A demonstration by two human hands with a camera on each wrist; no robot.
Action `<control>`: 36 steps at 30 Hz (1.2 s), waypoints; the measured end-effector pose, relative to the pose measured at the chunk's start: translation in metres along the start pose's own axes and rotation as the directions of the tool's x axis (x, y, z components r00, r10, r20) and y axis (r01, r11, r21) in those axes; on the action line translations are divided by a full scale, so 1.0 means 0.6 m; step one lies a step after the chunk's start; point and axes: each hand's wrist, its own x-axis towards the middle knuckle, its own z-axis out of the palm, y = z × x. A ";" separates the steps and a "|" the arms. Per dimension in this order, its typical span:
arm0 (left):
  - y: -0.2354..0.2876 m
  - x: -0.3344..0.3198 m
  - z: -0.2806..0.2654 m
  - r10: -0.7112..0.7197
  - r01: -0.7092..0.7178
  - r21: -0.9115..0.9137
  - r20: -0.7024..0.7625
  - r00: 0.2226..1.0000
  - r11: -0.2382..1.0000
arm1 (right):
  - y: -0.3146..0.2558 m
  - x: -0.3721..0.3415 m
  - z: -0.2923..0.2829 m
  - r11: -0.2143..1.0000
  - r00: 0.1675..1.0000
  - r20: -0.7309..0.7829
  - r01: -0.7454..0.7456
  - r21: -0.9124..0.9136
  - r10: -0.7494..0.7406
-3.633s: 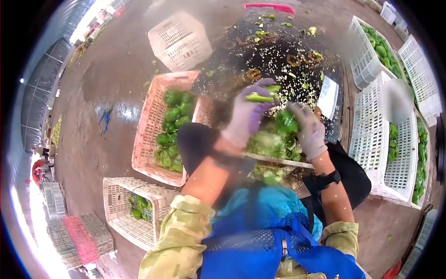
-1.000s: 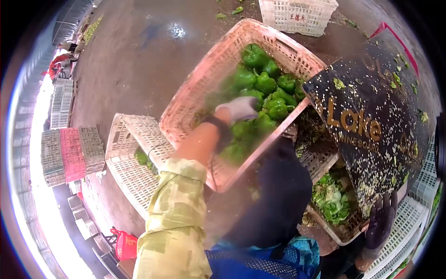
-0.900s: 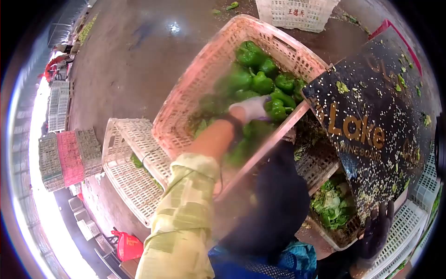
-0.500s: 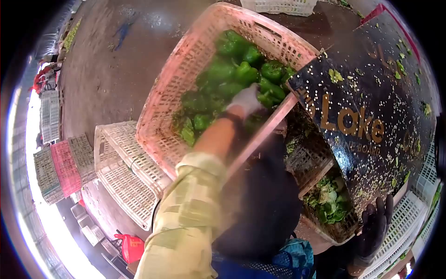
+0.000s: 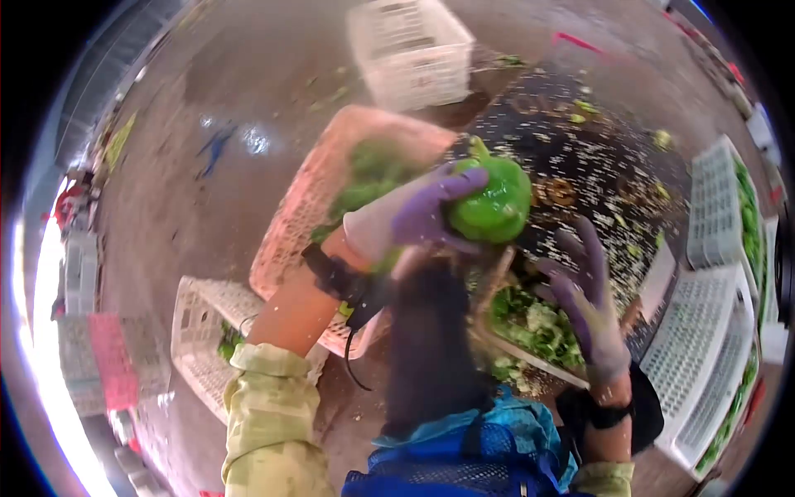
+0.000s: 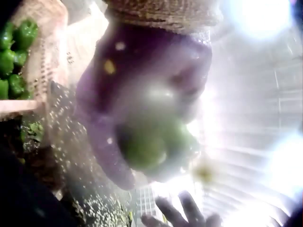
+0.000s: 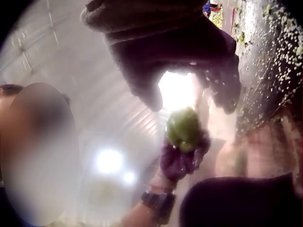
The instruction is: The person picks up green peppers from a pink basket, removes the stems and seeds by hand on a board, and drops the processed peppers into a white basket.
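My gloved left hand (image 5: 406, 217) grips a glossy green bell pepper (image 5: 495, 199), stem upward, over the near edge of the dark board (image 5: 596, 161). Fingers and thumb wrap its side; in the left wrist view the pepper (image 6: 151, 149) is blurred beneath the purple palm. To the right, my gloved right hand (image 5: 586, 302) has its fingers spread and bent a little, holding nothing. From the right wrist, the pepper (image 7: 183, 130) shows beyond that hand (image 7: 175, 52), apart from its fingertips. More green peppers (image 5: 373, 178) lie blurred in the pink crate (image 5: 286, 219).
Pale seeds and green scraps litter the board. Below it, a crate (image 5: 537, 363) holds leafy pepper trimmings (image 5: 534, 323). White crates (image 5: 700, 356) stand at the right, another white crate (image 5: 422, 74) at the back. A tipped crate (image 5: 199, 356) lies at the left.
My left hand has come out of the pink crate with a bell pepper and moved over to the board. My right hand has lifted from the board's near right edge. The view has swung right.
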 end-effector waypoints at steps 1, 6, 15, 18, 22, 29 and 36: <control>-0.012 0.019 0.032 -0.039 0.039 0.031 -0.004 0.999 0.999 | -0.008 -0.005 -0.005 0.992 0.999 0.008 -0.036 0.119 0.036; -0.088 0.075 0.164 -0.032 0.006 0.208 0.120 0.992 0.978 | 0.026 -0.046 -0.092 0.955 0.985 -0.172 0.049 0.294 0.003; -0.238 0.097 0.272 0.206 -0.170 0.350 -0.068 0.976 0.921 | 0.067 -0.116 -0.201 0.966 0.953 -0.177 0.224 -0.133 -0.246; -0.233 0.086 0.275 0.139 -0.118 0.369 -0.031 0.990 0.922 | 0.038 -0.137 -0.200 0.996 0.992 -0.096 0.084 0.013 -0.083; -0.236 0.092 0.288 0.157 -0.151 0.156 -0.025 0.987 0.976 | 0.037 -0.132 -0.196 0.724 0.896 -0.014 0.349 -0.595 -0.443; -0.240 0.088 0.283 0.156 -0.145 0.094 -0.125 0.980 0.985 | 0.088 -0.132 -0.193 0.941 0.954 -0.094 0.260 -0.216 -0.285; -0.255 0.089 0.271 0.348 -0.341 0.071 -0.233 0.908 0.937 | 0.099 -0.146 -0.177 0.902 0.913 -0.317 0.345 0.261 -0.257</control>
